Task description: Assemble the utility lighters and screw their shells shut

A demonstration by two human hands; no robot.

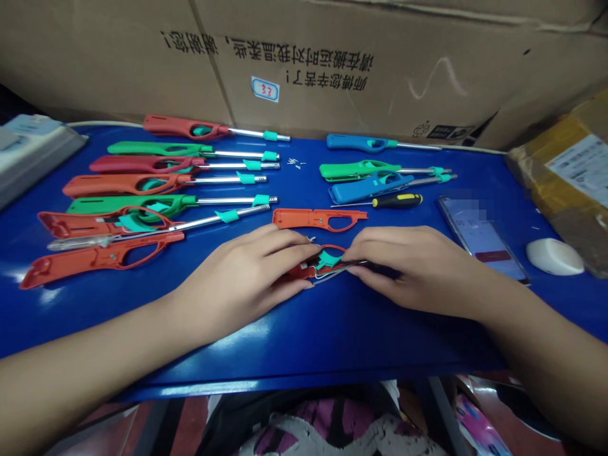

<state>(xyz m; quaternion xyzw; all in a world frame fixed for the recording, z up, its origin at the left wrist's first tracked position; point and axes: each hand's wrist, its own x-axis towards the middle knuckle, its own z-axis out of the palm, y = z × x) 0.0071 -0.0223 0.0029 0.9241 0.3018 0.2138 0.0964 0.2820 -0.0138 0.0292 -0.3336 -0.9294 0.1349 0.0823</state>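
Near the table's front, my left hand [251, 275] is closed around the handle end of an opened orange lighter body [322, 271], hiding most of it. A teal trigger [329, 258] and thin white wires show in the gap between my hands. At the body's other end, my right hand [408, 269] pinches with thumb and fingers; a thin dark piece shows beneath its fingertips. Just behind lies a loose orange shell half [319, 219]. To the left rests another opened orange lighter [102, 256], its halves apart and its clear fuel tank [78, 242] exposed.
Several long lighters [152, 186] lie in a row at left, others [361, 144] at back right. A yellow-black screwdriver [398, 201], phone [479, 234], white mouse-shaped object [555, 256] and taped box [565, 171] are right. A large carton [304, 38] borders the back; small white pins [295, 163] lie mid-table.
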